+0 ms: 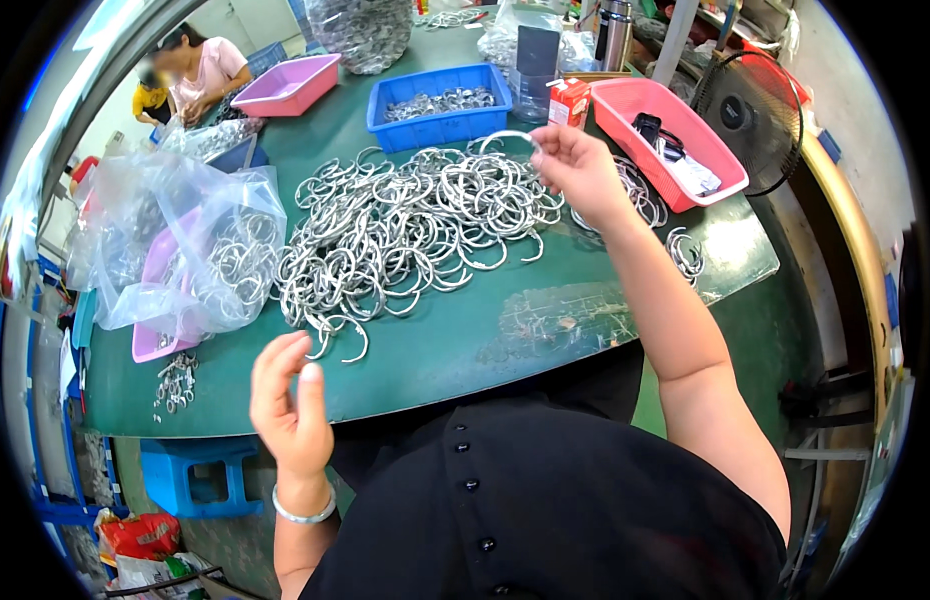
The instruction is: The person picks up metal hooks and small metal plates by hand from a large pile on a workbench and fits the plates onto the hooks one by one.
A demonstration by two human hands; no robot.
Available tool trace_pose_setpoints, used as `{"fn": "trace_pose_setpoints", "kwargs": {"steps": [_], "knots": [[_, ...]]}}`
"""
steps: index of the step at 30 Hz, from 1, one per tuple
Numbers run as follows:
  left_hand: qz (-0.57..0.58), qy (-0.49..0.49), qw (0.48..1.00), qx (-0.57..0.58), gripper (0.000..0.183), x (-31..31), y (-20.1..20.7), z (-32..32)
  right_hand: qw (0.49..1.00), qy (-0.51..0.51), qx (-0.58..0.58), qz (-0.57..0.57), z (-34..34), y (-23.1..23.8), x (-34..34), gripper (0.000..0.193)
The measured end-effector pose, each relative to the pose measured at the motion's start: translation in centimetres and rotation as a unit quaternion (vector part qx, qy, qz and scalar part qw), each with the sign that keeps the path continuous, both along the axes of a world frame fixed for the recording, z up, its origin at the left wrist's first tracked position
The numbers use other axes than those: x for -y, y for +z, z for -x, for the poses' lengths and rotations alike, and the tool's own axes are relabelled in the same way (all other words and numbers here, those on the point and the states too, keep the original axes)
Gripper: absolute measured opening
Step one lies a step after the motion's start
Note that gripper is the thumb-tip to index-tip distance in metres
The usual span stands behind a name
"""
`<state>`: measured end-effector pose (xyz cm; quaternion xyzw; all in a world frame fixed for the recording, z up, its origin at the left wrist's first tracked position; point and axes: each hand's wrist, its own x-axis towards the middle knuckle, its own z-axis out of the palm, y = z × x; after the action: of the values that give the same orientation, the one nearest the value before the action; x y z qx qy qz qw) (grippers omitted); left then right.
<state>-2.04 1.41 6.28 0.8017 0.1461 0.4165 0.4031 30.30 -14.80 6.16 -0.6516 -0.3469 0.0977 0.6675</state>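
A broad heap of silvery C-shaped metal bangles lies on the green table. Over the far right of the heap, my right hand pinches a bangle between thumb and fingertips; the bangle's curve reaches left from my fingers. My left hand is at the table's near edge, thumb apart from the raised fingers, with nothing seen in it. Its fingertips come close to a few stray bangles at the heap's near left end. A bangle also circles my left wrist.
A blue bin of small metal pieces stands behind the heap. To the left, a clear plastic bag of bangles rests over a pink tray. At right are a pink basket, more bangles and a black fan. Two people sit far left.
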Motion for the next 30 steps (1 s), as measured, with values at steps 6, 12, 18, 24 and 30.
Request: {"fn": "trace_pose_setpoints", "kwargs": {"steps": [6, 12, 18, 24, 30], "knots": [[0.398, -0.169, 0.895, -0.107, 0.025, 2.1, -1.7, -2.8, 0.953, 0.088, 0.288, 0.007, 8.2, 0.3, -1.1, 0.012], [0.516, -0.204, 0.828, -0.077, 0.025, 2.0, -2.0, -3.3, 0.856, 0.158, 0.491, -0.004, 12.6, -0.3, -1.0, 0.019], [0.513, -0.21, 0.832, -0.034, 0.023, 1.8, -2.3, -2.4, 0.887, 0.152, 0.433, -0.056, 13.7, -1.2, -1.2, 0.022], [0.464, -0.197, 0.864, -0.017, 0.023, 1.8, -2.4, -2.0, 0.937, 0.16, 0.304, -0.059, 14.0, -1.5, -1.1, 0.024], [0.417, -0.198, 0.887, -0.02, 0.024, 1.8, -2.5, -2.1, 0.969, 0.223, 0.027, -0.099, 14.3, -2.6, -1.2, 0.027]]}}
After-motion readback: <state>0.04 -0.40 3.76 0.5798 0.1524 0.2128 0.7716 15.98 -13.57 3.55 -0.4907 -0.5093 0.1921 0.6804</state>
